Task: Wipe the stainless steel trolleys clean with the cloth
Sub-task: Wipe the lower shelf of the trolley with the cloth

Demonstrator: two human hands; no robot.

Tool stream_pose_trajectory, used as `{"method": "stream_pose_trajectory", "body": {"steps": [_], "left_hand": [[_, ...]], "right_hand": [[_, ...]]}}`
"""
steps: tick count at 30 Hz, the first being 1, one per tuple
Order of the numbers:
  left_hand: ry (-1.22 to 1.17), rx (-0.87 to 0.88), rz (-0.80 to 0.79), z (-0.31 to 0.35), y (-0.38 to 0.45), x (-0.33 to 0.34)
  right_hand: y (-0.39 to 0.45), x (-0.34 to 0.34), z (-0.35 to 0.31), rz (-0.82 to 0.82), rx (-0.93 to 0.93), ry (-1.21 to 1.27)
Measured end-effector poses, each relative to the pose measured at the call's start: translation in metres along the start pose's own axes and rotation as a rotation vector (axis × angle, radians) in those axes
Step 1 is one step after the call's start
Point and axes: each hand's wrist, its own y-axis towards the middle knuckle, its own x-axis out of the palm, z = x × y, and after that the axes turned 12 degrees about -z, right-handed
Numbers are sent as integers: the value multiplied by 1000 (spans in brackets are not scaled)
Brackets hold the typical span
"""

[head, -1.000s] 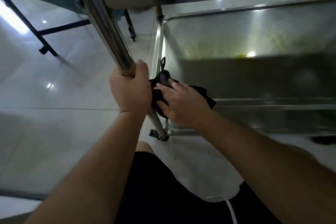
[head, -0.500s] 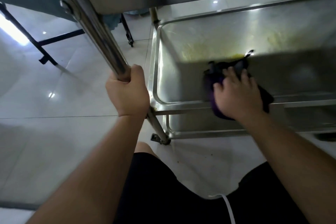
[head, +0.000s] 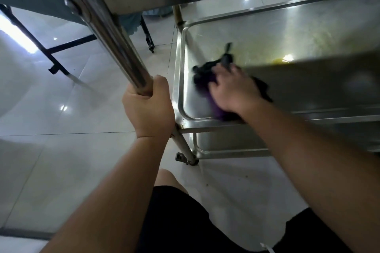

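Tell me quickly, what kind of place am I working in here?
Probably a commercial kitchen or canteen back area, though that is a guess: a tiered stainless steel trolley with yellowish food residue, glossy pale floor tiles, and black metal furniture legs nearby.

A dark, seemingly purple cloth [head: 207, 86], blurred, lies bunched on the stained steel trolley [head: 267, 35] shelf's near-left corner.

The post [head: 115, 43] in my left hand [head: 149, 109] is smooth, glossy polished metal. The shelf [head: 287, 33] is duller brushed steel, smeared with yellowish streaks. The cloth [head: 207, 80] under my right hand [head: 234, 90] is soft, matt, dark purple fabric. The floor [head: 51, 119] is glossy pale tile.
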Motion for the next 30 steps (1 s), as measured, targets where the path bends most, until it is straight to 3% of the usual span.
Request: {"method": "stream_pose_trajectory", "body": {"steps": [3,6,11,14,19,24,27,30], "left_hand": [[-9,-8,1,3,-1,2],[-8,-22,-1,3,-3,2],[-30,-23,-11,1,-2,2],[-42,-13,-8,0,-2,2],[-28,25,3,1,-3,3],[-19,46,-10,1,-4,3],[-14,34,-10,-1,-3,1],[-4,11,14,-1,-3,1]], "right_hand": [[-17,-24,91,123,281,41],[-34,-37,149,109,536,120],[-5,-29,114,107,715,165],[27,-19,47,81,588,172],[48,11,-76,-23,180,73],[42,6,-72,-137,-227,-71],[41,-8,-19,-95,-169,-63],[34,-30,61,55,109,-11]]}}
